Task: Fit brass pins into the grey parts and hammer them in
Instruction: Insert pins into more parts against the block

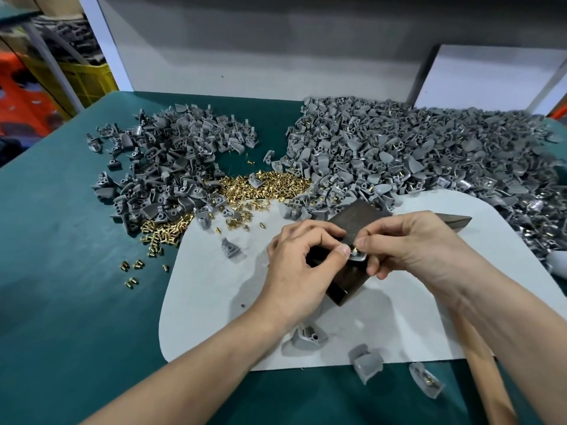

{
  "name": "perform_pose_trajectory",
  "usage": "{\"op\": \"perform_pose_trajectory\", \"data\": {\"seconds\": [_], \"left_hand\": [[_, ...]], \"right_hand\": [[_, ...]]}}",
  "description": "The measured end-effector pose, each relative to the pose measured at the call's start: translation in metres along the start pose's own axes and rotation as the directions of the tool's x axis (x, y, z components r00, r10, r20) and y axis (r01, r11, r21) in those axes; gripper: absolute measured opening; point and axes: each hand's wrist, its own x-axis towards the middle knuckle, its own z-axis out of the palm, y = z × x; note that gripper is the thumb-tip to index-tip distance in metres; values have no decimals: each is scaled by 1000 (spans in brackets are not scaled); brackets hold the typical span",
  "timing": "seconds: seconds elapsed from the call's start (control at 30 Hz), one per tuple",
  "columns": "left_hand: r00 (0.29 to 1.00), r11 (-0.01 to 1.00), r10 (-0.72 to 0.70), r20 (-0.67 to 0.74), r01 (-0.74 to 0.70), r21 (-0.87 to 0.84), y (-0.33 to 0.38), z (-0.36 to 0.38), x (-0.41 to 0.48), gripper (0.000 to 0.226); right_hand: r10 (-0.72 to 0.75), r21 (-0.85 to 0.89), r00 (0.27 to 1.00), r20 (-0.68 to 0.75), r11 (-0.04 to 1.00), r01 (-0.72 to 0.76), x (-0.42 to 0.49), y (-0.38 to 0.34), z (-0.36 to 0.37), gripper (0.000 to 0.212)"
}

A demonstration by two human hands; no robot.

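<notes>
Both hands meet over a dark metal block on the white mat. The left hand and the right hand each pinch the same small grey part with curled fingers, and a brass pin stands in it between the thumb tips. A hammer lies under the right forearm. Farther back on the green table lie heaps of grey parts – with loose brass pins between them.

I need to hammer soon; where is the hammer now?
Head view, right side: the hammer has its head just behind the right hand, its wooden handle under that forearm.
</notes>
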Motion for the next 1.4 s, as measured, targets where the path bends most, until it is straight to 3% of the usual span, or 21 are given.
{"op": "perform_pose_trajectory", "data": {"seconds": [0.4, 0.73, 1.4], "left_hand": [[1000, 1000, 6, 1, -6, 10, 0, 0, 0, 30], [1000, 1000, 9, -13, -9, 7, -2, 2, 0, 13], [1000, 1000, 15, -16, -15, 9, -1, 2, 0, 14]], "right_hand": [[2, 3, 1000, 5, 1000, -2, 1, 2, 0, 11], [-13, 7, 1000, 10, 1000, 13, 2, 5, -2, 15], [-89, -28, 996, 27, 996, 90, 1, 4, 0, 17]]}}
